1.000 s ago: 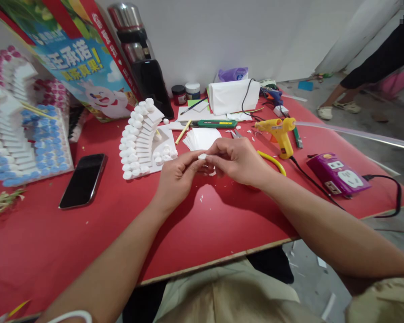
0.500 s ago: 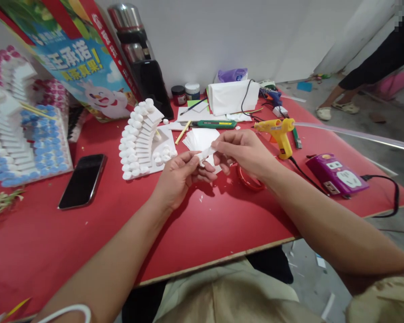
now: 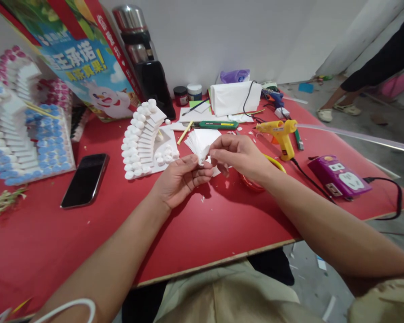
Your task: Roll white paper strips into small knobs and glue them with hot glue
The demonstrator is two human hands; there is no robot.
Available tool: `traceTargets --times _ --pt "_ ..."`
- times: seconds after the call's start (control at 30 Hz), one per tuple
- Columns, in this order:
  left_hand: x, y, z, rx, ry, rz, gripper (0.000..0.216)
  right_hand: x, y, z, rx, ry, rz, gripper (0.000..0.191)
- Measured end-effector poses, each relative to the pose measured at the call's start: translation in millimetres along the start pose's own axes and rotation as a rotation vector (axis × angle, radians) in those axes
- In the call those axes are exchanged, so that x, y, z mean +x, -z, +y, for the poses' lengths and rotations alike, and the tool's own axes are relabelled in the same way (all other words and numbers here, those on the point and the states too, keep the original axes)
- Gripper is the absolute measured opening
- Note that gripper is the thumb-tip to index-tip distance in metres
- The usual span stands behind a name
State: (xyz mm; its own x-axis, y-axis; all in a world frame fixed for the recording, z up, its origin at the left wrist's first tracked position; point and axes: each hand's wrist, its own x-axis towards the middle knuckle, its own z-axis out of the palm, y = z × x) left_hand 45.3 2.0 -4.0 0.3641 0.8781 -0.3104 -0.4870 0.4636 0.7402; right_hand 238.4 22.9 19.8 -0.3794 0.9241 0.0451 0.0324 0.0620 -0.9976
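My left hand point(image 3: 183, 177) pinches a small crumpled piece of white paper point(image 3: 201, 159) between thumb and fingers, above the front middle of the red table. My right hand point(image 3: 237, 154) is closed at the same piece from the right, its thumb and index fingertips pressed together; they partly hide it. Right behind the hands lies a fanned stack of white paper sheets point(image 3: 197, 140). Left of them stands a white model point(image 3: 138, 141), a curved flight of steps bordered with rounded white pieces. Loose white pieces point(image 3: 166, 154) sit on its base.
A yellow glue gun point(image 3: 281, 134) and a purple power socket point(image 3: 338, 175) lie right, with cables. Behind are a green cutter point(image 3: 218, 125) and paint jars point(image 3: 181, 95). A phone point(image 3: 85, 180) and blue-white model point(image 3: 50, 143) lie left. A person's legs point(image 3: 363, 76) show far right.
The white paper strip stretched between my hands now appears as a smaller crumpled bit at my left fingertips. My right hand has shifted slightly left and down, uncovering a yellow curved thing.
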Motion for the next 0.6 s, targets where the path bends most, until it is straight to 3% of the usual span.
traceTargets --times 0.3,0.6 --pt "-1.1 -4.7 -4.9 0.305 -0.300 0.022 0.026 -0.7 -2.5 8.7 -0.167 0.093 0.045 0.016" --pt "-2.4 -6.0 -7.9 0.455 -0.438 0.084 0.024 -3.9 -6.0 6.3 -0.269 0.177 0.071 0.015"
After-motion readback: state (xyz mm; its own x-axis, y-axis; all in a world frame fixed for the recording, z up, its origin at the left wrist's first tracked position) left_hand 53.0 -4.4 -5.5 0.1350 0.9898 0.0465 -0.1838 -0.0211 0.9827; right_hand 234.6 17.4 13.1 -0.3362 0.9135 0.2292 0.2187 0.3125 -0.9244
